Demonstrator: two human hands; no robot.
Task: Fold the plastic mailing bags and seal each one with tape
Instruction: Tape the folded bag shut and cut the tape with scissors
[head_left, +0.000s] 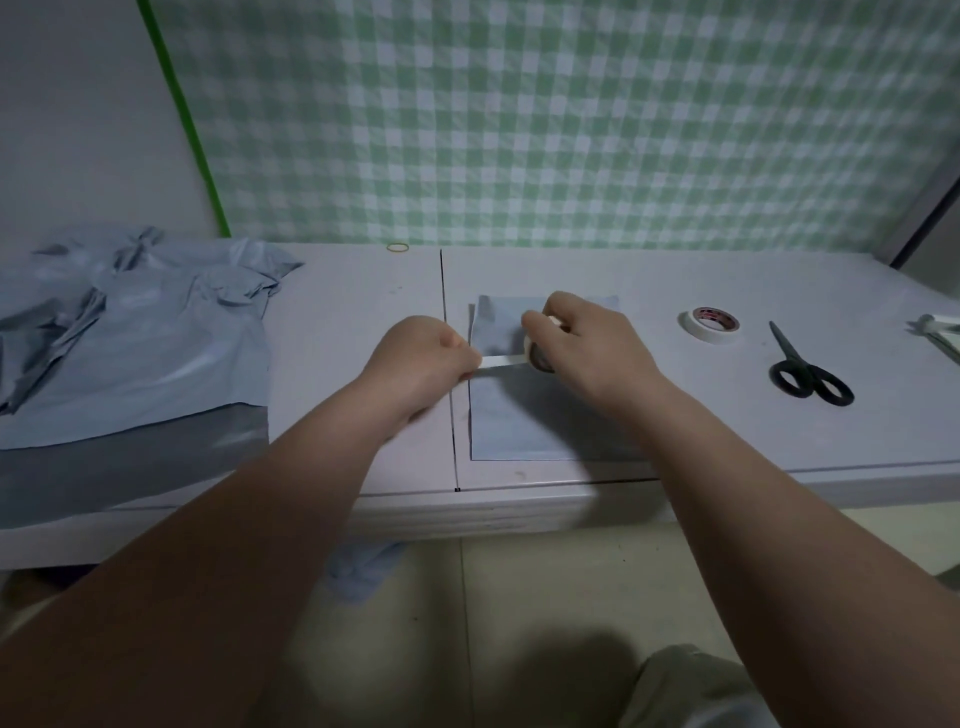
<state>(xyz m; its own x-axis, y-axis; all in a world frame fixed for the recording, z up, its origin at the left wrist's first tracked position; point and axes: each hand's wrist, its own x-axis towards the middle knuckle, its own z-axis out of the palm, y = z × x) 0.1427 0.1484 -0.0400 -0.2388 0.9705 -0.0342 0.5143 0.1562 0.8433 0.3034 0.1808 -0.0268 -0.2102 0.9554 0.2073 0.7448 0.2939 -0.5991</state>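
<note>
A folded light-blue mailing bag lies flat on the white table, just right of a dark seam line. Above it my right hand grips a small roll of white tape. A short strip of tape stretches from the roll leftward to my left hand, which pinches its free end over the bag's left edge. A loose heap of unfolded blue mailing bags covers the table's left end, one with its grey inside showing.
A second tape roll and black-handled scissors lie to the right of the folded bag. A rubber band sits at the table's back edge. A green checked cloth hangs behind. Another blue bag lies on the floor below.
</note>
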